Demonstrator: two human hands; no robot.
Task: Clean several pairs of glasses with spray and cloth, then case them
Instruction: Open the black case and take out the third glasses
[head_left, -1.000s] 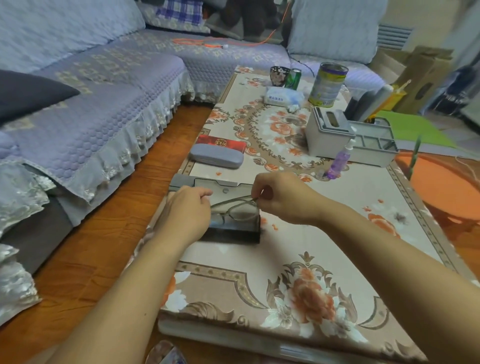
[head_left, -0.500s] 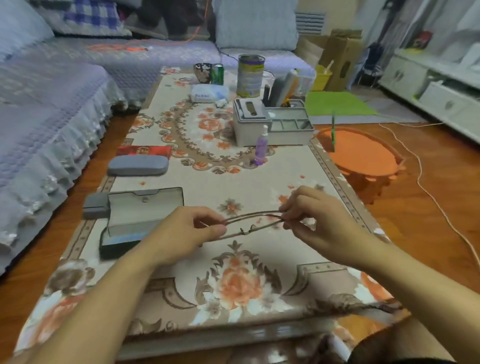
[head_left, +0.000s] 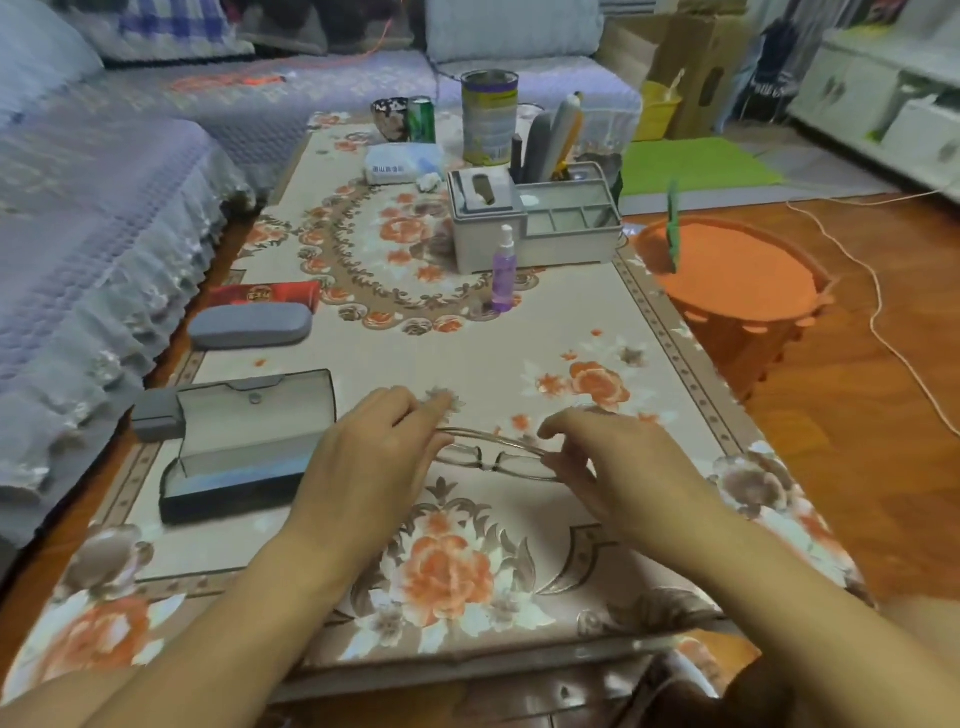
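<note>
We held one pair of glasses (head_left: 496, 457) just above the table (head_left: 519, 358), our left hand (head_left: 374, 457) pinching one end of the frame with curled fingers and our right hand (head_left: 618, 467) pinching the other end the same way. We judged the task to be at an early stage: the dark case (head_left: 249, 447) lay open and held nothing we could see just left of our left hand, the purple spray bottle (head_left: 504, 273) stood upright well beyond, untouched, and no cloth was visible. A closed grey case (head_left: 249, 325) lay further back on the left, beside a red packet (head_left: 265, 296).

The table wore a cream floral cover. A grey organiser (head_left: 535, 221) and a tin (head_left: 490, 117) stood at its far end. A sofa (head_left: 104, 197) with a quilted lilac cover ran along the left, and an orange basket (head_left: 737, 291) sat on the wooden floor to the right.
</note>
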